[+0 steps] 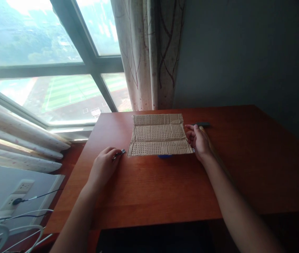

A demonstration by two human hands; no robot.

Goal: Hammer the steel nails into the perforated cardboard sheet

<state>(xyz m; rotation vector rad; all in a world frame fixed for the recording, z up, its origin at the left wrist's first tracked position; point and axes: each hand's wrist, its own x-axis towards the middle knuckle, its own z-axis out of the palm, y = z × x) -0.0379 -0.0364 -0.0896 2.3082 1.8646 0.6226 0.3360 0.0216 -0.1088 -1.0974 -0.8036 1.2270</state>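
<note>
A flat piece of cardboard (159, 135) punched with rows of small holes lies on the reddish wooden table (152, 189). My left hand (104, 165) rests on the table left of the cardboard, fingers closed on small dark metal pieces (120, 153), perhaps nails. My right hand (199, 140) lies at the cardboard's right edge, fingers touching it and partly curled. A hammer (203, 124) with a dark head and wooden handle lies just behind and under my right hand. Something blue (164, 156) peeks out from under the cardboard's near edge.
A window (46, 70) and patterned curtain (149, 52) stand behind the table, a dark wall to the right. Rolled curtain fabric (20, 140), wall sockets (20, 191) and white cables (12, 232) sit at lower left beyond the table's left edge.
</note>
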